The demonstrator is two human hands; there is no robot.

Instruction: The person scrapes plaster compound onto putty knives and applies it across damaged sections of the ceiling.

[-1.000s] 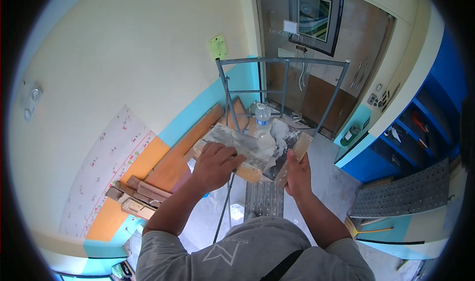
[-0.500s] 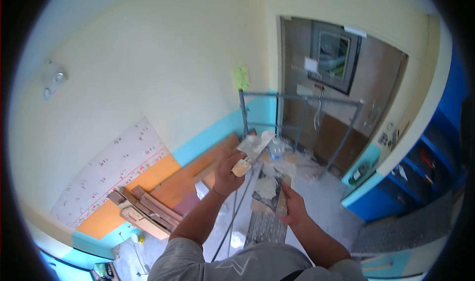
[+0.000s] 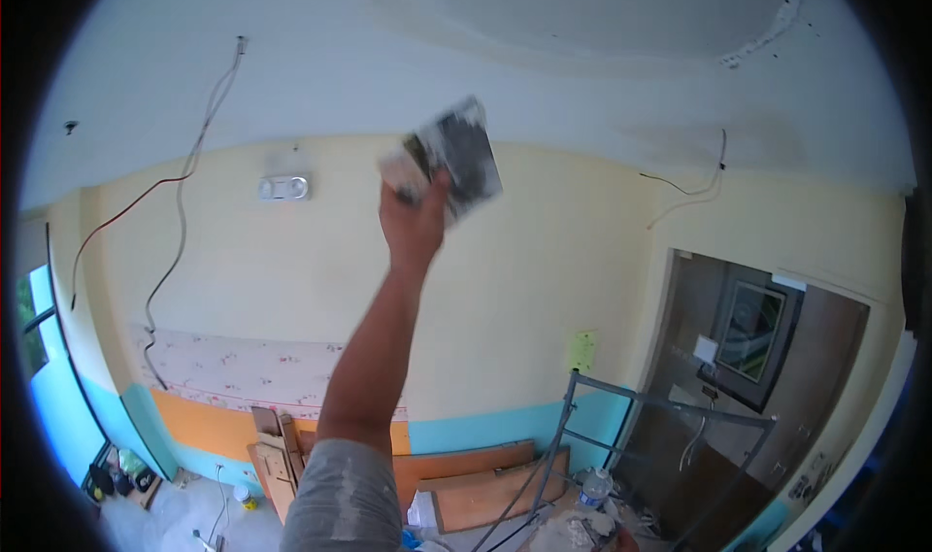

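My left hand (image 3: 416,224) is raised high on an outstretched arm, closed round the light-coloured handle of a putty knife (image 3: 470,159). The knife's wide grey blade is smeared and slightly blurred, and it overlaps the line between wall and ceiling (image 3: 602,96). Whether it touches the ceiling I cannot tell. At the lower edge, a small part of my right hand (image 3: 626,541) shows beside a whitish heap of putty (image 3: 575,531). The board under that putty is mostly cut off by the frame.
Wires (image 3: 206,130) hang from the ceiling on the left, more (image 3: 720,164) on the right. A metal scaffold frame (image 3: 670,404) stands before the door (image 3: 718,426). Wooden boards (image 3: 485,489) lean on the wall near a clear plastic bottle (image 3: 594,487). An emergency light (image 3: 283,187) is wall-mounted.
The view has tilted up to the ceiling. My left hand has lifted the putty knife from above the putty board to overhead. My right hand, with the board, now shows only at the lower edge.
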